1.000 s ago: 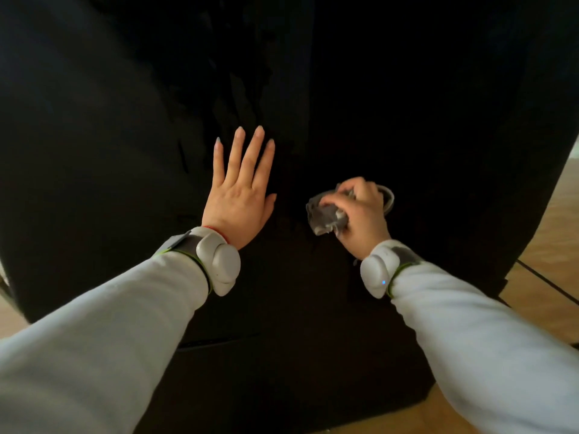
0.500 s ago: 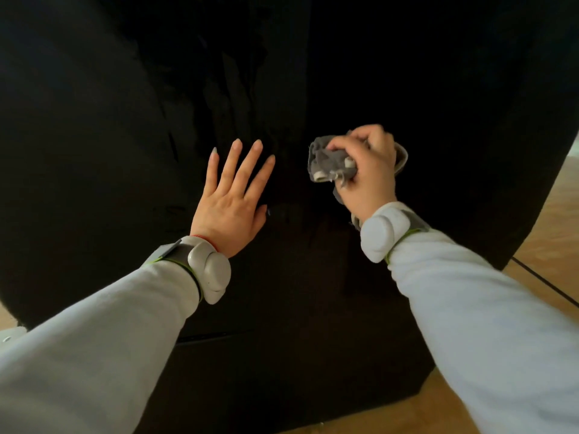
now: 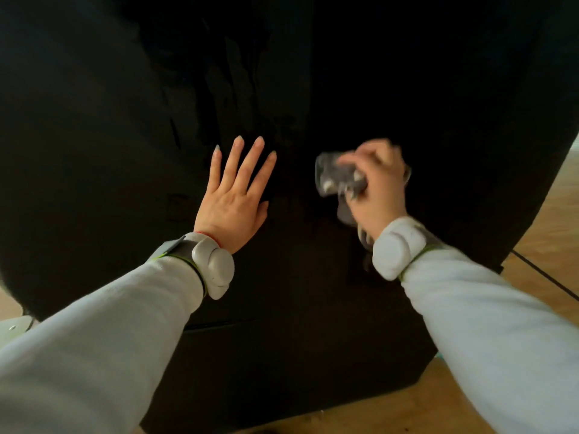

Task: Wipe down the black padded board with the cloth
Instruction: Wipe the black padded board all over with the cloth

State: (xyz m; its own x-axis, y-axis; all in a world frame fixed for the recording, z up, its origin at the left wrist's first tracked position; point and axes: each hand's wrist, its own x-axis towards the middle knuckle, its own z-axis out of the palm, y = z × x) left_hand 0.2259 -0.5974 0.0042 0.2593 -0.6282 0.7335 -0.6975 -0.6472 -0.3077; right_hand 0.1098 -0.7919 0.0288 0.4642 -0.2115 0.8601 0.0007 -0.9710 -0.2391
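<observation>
The right hand (image 3: pixel 377 186) has come back down the tall black padded board (image 3: pixel 407 89) since half a second ago, when it sat higher than the left fingertips; now it is level with them, and smeared by motion; the crumpled grey cloth (image 3: pixel 336 177) bunched in its closed fingers is blurred too, so its folds are hard to make out, and part of it trails below the palm toward the wrist; the board's top and left side run out of view, its surface too dark to read; the left hand (image 3: pixel 233 208) stays flat on the board beside the gripped cloth, fingers spread and pointing up, holding nothing; both grey sleeves reach forward, each wrist wearing a pale rounded band.
</observation>
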